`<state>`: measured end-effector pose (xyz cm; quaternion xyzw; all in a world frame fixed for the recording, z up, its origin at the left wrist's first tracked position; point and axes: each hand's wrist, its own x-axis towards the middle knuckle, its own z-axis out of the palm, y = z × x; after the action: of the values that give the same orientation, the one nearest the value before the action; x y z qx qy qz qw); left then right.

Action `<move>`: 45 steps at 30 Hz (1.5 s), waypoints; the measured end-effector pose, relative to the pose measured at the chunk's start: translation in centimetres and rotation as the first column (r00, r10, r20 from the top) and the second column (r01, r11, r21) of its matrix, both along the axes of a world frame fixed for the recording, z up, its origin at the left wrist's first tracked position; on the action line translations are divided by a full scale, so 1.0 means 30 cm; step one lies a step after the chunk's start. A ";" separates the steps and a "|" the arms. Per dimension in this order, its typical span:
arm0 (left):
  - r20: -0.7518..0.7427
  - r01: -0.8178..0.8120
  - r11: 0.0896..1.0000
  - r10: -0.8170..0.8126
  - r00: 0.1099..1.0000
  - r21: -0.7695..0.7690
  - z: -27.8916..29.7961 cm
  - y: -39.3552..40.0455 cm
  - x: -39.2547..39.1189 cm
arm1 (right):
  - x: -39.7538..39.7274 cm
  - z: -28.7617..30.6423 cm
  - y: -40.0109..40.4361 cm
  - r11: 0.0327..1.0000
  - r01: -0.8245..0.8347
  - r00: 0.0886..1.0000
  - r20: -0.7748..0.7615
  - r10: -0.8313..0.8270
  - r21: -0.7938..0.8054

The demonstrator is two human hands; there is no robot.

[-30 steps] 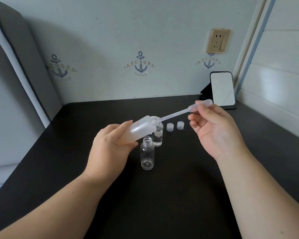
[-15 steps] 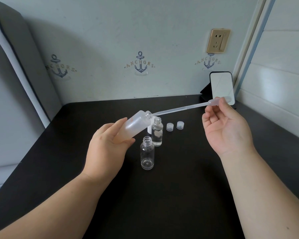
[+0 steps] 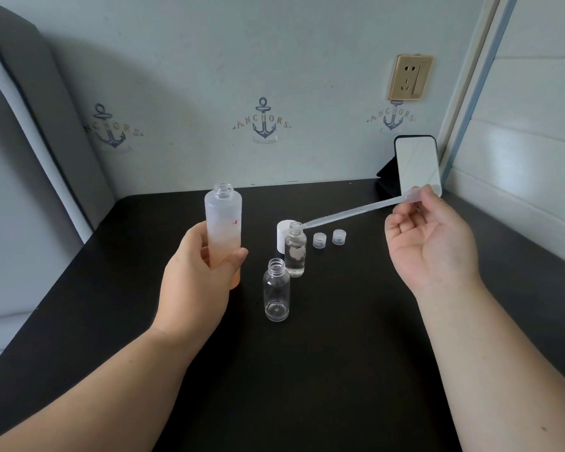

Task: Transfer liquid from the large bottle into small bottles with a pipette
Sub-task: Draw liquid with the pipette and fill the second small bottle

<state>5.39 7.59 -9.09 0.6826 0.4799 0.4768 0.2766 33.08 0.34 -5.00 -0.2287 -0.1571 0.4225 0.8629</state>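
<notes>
Frosted cylindrical large bottle (image 3: 223, 223), slender translucent pipette (image 3: 356, 210)

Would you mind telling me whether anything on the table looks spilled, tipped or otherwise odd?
Nothing stands out. Both small bottles stand upright on the dry table, the large bottle is held upright, and the pipette tip sits at the farther bottle's mouth.

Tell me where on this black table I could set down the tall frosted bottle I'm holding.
Bare black table lies toward you, between your forearms, below the empty small clear bottle. It is crowded further back: the partly filled small bottle, white cap and two small clear caps cluster under the pipette.
</notes>
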 end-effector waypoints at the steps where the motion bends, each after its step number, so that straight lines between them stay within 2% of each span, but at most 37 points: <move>1: 0.003 0.000 1.000 0.000 1.000 -0.010 -0.002 0.003 0.000 | 0.000 0.000 0.001 1.000 -0.003 1.000 0.013 0.003 -0.003; 8: 0.035 0.053 0.998 -0.051 0.998 -0.038 -0.001 0.008 0.002 | -0.012 0.001 0.006 0.999 -0.040 0.994 0.100 0.043 -0.025; 11: 0.146 0.060 0.998 -0.055 0.988 -0.024 0.001 -0.003 -0.002 | -0.015 0.000 0.006 0.998 -0.060 0.989 0.135 0.063 -0.025; 13: 0.250 -0.001 0.998 -0.016 0.968 0.066 0.008 -0.016 -0.017 | -0.015 -0.002 0.007 0.997 -0.071 0.985 0.155 0.073 -0.021; 16: 0.275 -0.039 0.955 -0.046 0.960 0.295 0.028 -0.054 -0.037 | -0.012 -0.004 0.011 0.997 -0.069 0.982 0.176 0.071 -0.017; 18: 0.232 0.065 0.937 -0.151 0.961 0.342 0.029 -0.079 -0.033 | -0.009 -0.006 0.011 0.998 -0.068 0.980 0.184 0.069 -0.013; 20: 0.153 0.174 0.937 -0.228 0.962 0.303 0.023 -0.093 -0.020 | -0.006 -0.006 0.010 0.998 -0.068 0.980 0.187 0.069 -0.012; 24: 0.032 0.373 0.918 -0.380 0.924 0.136 0.007 -0.092 -0.005 | -0.003 -0.005 0.009 0.998 -0.070 0.980 0.188 0.070 -0.007; 27: -0.060 0.459 0.888 -0.460 0.886 -0.028 -0.003 -0.085 0.002 | -0.005 -0.005 0.009 0.998 -0.067 0.980 0.189 0.068 -0.008; 31: -0.109 0.466 0.880 -0.474 0.874 -0.087 -0.012 -0.072 0.014 | -0.007 0.000 0.008 0.998 -0.060 0.979 0.192 0.060 -0.008; 45: -0.251 0.388 0.921 -0.369 0.895 0.033 0.004 -0.076 0.002 | 0.000 -0.001 0.008 0.999 -0.032 0.962 0.271 0.041 -0.036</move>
<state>5.44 5.32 -8.96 0.8261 0.3477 0.3472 0.2760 33.07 0.59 -5.03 -0.2950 -0.2718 0.4053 0.8215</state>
